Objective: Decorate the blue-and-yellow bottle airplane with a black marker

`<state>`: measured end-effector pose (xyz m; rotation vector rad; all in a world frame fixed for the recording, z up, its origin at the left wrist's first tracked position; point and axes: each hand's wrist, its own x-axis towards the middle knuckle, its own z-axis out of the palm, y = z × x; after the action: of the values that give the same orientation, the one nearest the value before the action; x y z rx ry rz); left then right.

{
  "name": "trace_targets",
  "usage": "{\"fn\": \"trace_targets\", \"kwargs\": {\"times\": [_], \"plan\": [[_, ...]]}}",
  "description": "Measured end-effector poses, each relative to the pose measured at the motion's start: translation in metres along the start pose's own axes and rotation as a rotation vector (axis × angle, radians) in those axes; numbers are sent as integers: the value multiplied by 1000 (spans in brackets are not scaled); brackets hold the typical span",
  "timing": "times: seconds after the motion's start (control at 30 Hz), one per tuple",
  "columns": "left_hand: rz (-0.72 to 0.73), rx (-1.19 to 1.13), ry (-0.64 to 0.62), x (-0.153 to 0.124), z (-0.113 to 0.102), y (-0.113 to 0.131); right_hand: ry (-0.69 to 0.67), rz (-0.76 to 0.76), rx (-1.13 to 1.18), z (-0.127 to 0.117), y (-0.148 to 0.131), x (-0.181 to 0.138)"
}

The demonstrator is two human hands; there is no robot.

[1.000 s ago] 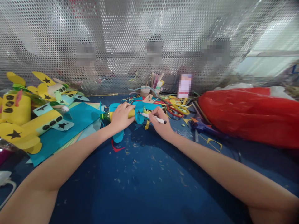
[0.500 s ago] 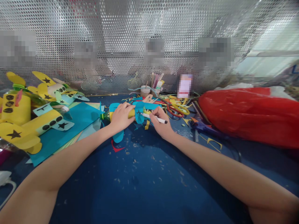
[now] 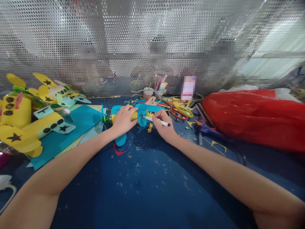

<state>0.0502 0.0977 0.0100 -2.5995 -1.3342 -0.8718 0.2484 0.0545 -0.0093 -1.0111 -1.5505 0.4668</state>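
Observation:
A toy plane made from a plastic bottle (image 3: 133, 115), wrapped in yellow and blue paper, lies on its side on the blue table. My left hand (image 3: 125, 118) is laid over its body, fingers wrapped round it and holding it down. Between the fingers of my right hand (image 3: 164, 124) is a white marker (image 3: 161, 121) with a black end. Its tip touches the blue tail paper beside a dark star. The green bottle neck sticks out left of my left hand, and a rounded blue wing (image 3: 121, 140) hangs below it.
Several bottle planes (image 3: 35, 127) stand at the left by blue paper sheets (image 3: 71, 130). Paper scraps (image 3: 181, 106), orange-handled scissors (image 3: 177, 113), a cup of sticks (image 3: 148, 93) and a phone (image 3: 188, 88) lie behind. A purple glue gun (image 3: 207, 128) and red bag (image 3: 252, 117) are on the right.
Both hands stay almost where they were. The marker tip has shifted very slightly to the left on the blue paper.

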Motion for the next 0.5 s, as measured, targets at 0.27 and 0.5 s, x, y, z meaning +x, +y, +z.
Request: {"fn": "trace_targets", "kwargs": {"times": [0.27,0.5], "plan": [[1,-12,2,0,1,-1,-2,-8,1,0,1,0],[5,-7,-4,0,1,-1,-15,0,5,0,-1,-1]]}}
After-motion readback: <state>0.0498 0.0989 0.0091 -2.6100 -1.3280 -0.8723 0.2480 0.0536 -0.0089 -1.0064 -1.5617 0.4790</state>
